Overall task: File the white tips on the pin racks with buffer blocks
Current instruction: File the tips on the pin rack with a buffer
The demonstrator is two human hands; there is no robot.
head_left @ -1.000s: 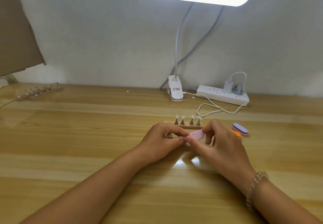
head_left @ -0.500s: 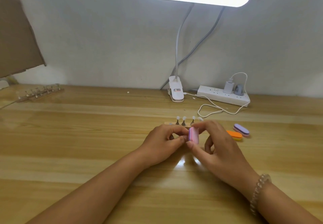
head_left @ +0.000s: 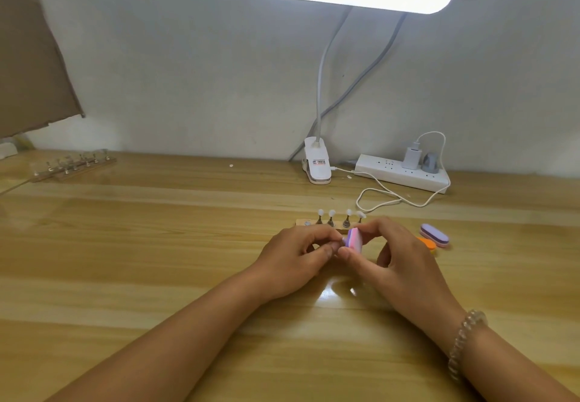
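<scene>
A small wooden pin rack (head_left: pixel 301 222) lies mid-table, with several metal pins carrying white tips (head_left: pixel 331 212). Just in front of it my right hand (head_left: pixel 395 260) pinches a pink and purple buffer block (head_left: pixel 355 240) between thumb and fingers, held on edge. My left hand (head_left: pixel 295 257) has its fingers curled and pinches something small against the block; the thing itself is hidden by the fingertips. A purple buffer block (head_left: pixel 434 234) and an orange one (head_left: pixel 427 243) lie to the right of my right hand.
A second pin rack (head_left: pixel 75 167) sits at the far left near the wall. A clip lamp base (head_left: pixel 317 166), a white power strip (head_left: pixel 401 173) and a looping white cable (head_left: pixel 386 199) lie behind the near rack. Brown cardboard (head_left: pixel 28 56) leans at the left.
The buffer block turned from lying flat to standing on edge in my right hand. Both hands stayed in front of the rack.
</scene>
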